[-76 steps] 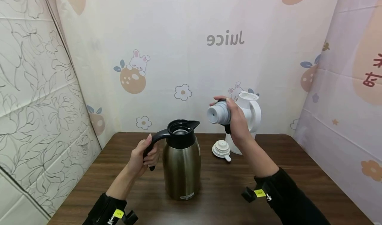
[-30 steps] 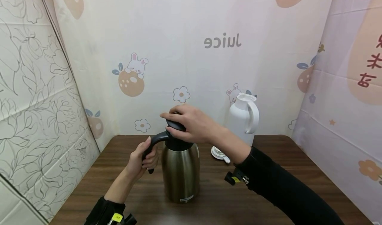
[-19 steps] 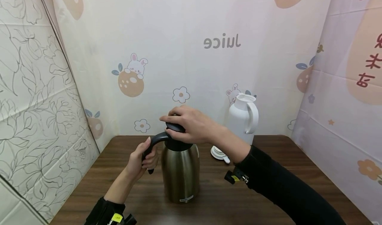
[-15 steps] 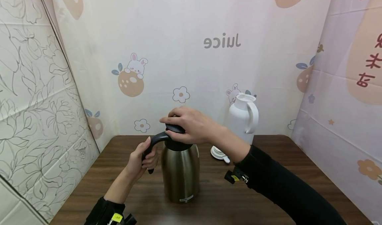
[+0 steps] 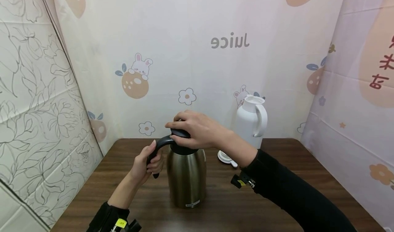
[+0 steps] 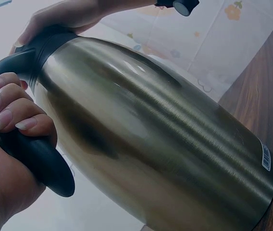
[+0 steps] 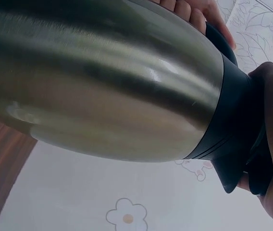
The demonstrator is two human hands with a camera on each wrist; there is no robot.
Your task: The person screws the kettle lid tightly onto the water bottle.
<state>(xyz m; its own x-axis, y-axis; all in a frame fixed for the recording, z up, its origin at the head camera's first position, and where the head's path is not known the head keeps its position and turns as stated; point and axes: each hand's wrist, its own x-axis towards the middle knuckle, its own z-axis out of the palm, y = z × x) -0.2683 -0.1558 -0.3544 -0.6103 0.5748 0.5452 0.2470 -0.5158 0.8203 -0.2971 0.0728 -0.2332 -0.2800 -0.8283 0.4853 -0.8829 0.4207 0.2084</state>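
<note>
A brass-coloured thermos jug with a black collar stands upright on the wooden table in the head view. My left hand grips its black handle, fingers wrapped round it in the left wrist view. Over the jug's mouth, my right hand holds the black lid, thumb on the near side and fingers across the top and far side. In the right wrist view the lid sits right at the jug's spout. The lid's grey plug is hidden inside the neck.
Behind my right forearm stands a white thermos jug, uncapped, its handle to the right. A white stopper lies on the table in front of it, partly covered by my arm. Printed cloth walls enclose the back and sides.
My right hand has carried the lid left from near the white jug onto the brass-coloured jug's mouth. Over the last second the lid has sunk slightly. My left hand keeps its grip.
</note>
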